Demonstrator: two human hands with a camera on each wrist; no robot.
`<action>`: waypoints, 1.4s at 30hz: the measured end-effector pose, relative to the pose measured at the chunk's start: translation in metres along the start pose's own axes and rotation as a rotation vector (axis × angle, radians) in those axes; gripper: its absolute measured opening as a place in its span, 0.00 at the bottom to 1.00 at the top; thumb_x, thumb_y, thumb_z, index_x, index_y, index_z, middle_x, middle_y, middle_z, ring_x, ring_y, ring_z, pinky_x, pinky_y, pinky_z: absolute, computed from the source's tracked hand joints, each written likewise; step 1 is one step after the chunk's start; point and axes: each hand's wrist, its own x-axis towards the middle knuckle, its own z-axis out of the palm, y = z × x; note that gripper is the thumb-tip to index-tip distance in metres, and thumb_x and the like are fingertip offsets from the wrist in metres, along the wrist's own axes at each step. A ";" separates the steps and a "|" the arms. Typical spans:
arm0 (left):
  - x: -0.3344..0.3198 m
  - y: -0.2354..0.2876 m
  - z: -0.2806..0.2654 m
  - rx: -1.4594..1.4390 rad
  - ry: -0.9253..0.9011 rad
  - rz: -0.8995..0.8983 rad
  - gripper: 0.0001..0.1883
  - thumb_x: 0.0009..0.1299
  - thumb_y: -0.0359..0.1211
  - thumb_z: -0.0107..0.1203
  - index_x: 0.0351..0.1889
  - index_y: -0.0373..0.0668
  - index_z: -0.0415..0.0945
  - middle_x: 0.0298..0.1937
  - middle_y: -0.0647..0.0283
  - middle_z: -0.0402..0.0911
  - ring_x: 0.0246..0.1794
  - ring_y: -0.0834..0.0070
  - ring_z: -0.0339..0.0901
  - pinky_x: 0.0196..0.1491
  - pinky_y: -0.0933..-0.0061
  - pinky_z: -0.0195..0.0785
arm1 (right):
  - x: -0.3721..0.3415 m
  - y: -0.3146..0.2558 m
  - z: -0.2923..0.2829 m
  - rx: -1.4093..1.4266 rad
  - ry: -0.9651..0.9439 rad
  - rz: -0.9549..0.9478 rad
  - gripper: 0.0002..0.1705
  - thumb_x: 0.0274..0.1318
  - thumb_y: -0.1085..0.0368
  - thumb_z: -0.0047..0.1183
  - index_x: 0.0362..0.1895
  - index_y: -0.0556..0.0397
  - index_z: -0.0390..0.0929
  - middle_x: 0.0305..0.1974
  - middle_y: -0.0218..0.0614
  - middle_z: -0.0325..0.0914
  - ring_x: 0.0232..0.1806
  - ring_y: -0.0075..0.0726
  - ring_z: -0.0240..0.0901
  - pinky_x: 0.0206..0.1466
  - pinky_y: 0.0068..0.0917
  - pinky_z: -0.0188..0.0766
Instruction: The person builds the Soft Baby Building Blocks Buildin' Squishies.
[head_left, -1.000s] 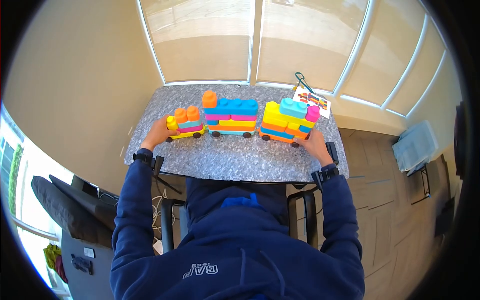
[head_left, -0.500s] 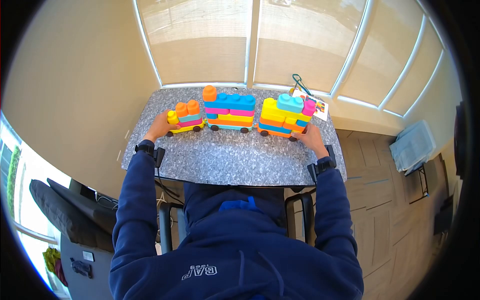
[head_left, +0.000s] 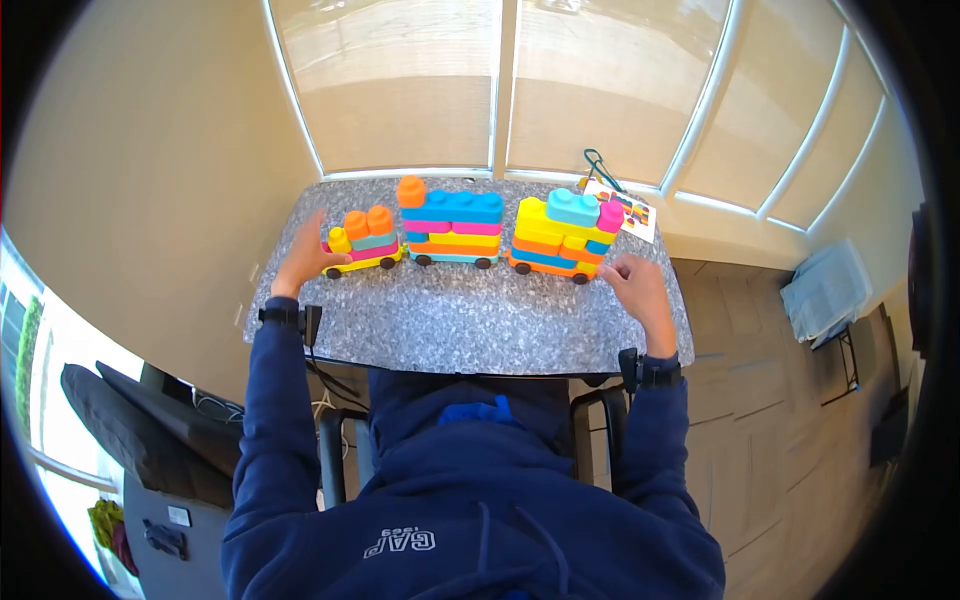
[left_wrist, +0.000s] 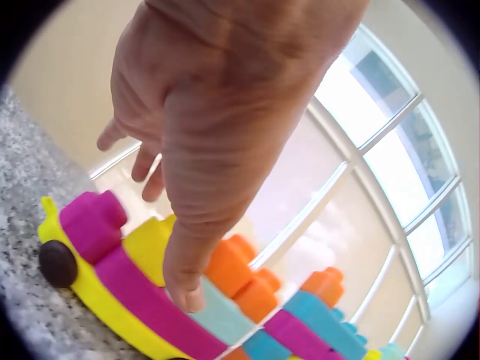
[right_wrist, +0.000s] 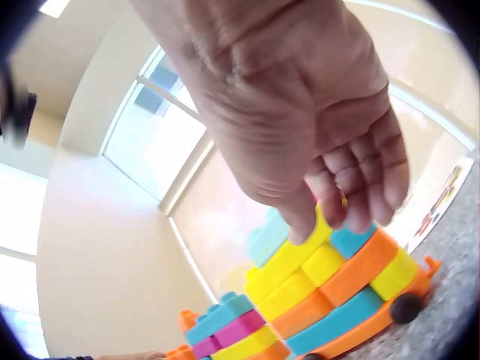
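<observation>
Three wheeled toy-block cars stand in a row on the granite-patterned table (head_left: 440,320). The left car (head_left: 372,264) has a yellow base with magenta, yellow, light-blue and orange blocks. In the middle, the tall car (head_left: 455,241) carries blue, magenta and yellow layers, with an orange block on top. An orange base bears the right car (head_left: 540,256), stacked with yellow, blue and light-blue blocks. My left hand (head_left: 300,258), fingers spread, is beside the left car's outer end, holding nothing. Just off the right car's outer end is my right hand (head_left: 643,293), fingers loosely bent around nothing.
A printed picture sheet (head_left: 640,216) lies at the table's back right corner, near a dark green looped item (head_left: 598,165). Behind the table are windows with shades (head_left: 400,110). A chair armrest (head_left: 330,450) shows on either side of my lap.
Both hands held the outer cars earlier and have now let go. The left hand has lifted with fingers opening; the right has drawn back rightward. The row of cars has shifted slightly left.
</observation>
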 end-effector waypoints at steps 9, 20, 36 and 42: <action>-0.071 0.151 -0.001 -0.658 -0.236 0.055 0.14 0.83 0.38 0.61 0.38 0.37 0.82 0.36 0.64 0.86 0.40 0.71 0.83 0.51 0.69 0.74 | -0.024 -0.048 0.099 0.739 -0.268 -0.132 0.27 0.78 0.53 0.63 0.23 0.52 0.75 0.20 0.21 0.69 0.24 0.16 0.62 0.28 0.27 0.59; -0.111 0.143 0.091 -0.894 -0.353 -0.227 0.33 0.90 0.51 0.46 0.19 0.45 0.63 0.20 0.73 0.62 0.24 0.81 0.56 0.32 0.70 0.52 | -0.051 -0.019 0.182 0.739 -0.158 -0.059 0.36 0.81 0.47 0.59 0.18 0.51 0.64 0.20 0.18 0.56 0.25 0.18 0.48 0.27 0.34 0.48; -0.121 0.139 0.111 -0.896 -0.363 -0.203 0.14 0.83 0.38 0.51 0.40 0.39 0.83 0.27 0.77 0.70 0.30 0.87 0.65 0.35 0.76 0.60 | -0.059 -0.026 0.178 0.624 -0.171 -0.217 0.19 0.75 0.59 0.51 0.30 0.59 0.78 0.25 0.43 0.79 0.28 0.42 0.78 0.37 0.39 0.72; -0.122 0.146 0.106 -0.760 -0.325 -0.130 0.10 0.82 0.34 0.55 0.43 0.39 0.84 0.31 0.75 0.79 0.34 0.86 0.71 0.40 0.76 0.67 | -0.055 -0.024 0.185 0.605 -0.127 -0.264 0.17 0.71 0.61 0.50 0.29 0.59 0.77 0.23 0.43 0.78 0.26 0.44 0.77 0.36 0.39 0.72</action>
